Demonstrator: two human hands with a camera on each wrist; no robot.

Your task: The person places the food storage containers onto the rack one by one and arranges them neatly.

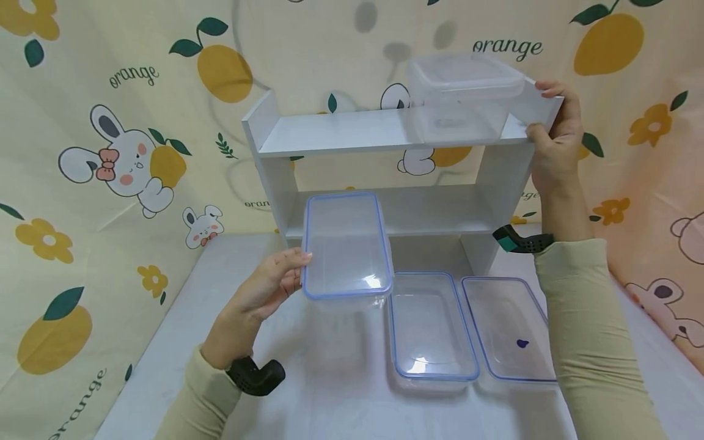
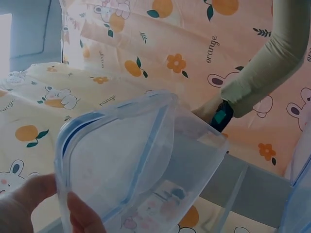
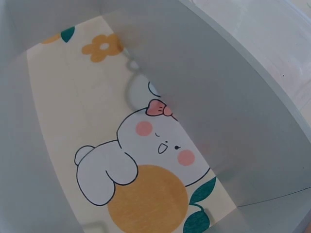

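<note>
Your left hand [image 1: 269, 287] pinches the left edge of a lidded clear container [image 1: 346, 247], holding it raised just right of that hand, before the white shelf unit [image 1: 335, 132]. Your right hand [image 1: 558, 143] grips the unit's upper right end; just left of it, a frosted container [image 1: 467, 91] sits on the top board. Below that hand, a second blue-rimmed container [image 1: 431, 330] and a third blue-rimmed container [image 1: 503, 324] rest on the table [image 1: 324, 397].

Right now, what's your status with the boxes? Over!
Left fingers: gripping blue-rimmed box, held up. Right fingers: gripping right side of white shelf. Possible obstacle: clear box on top, right end.
</note>
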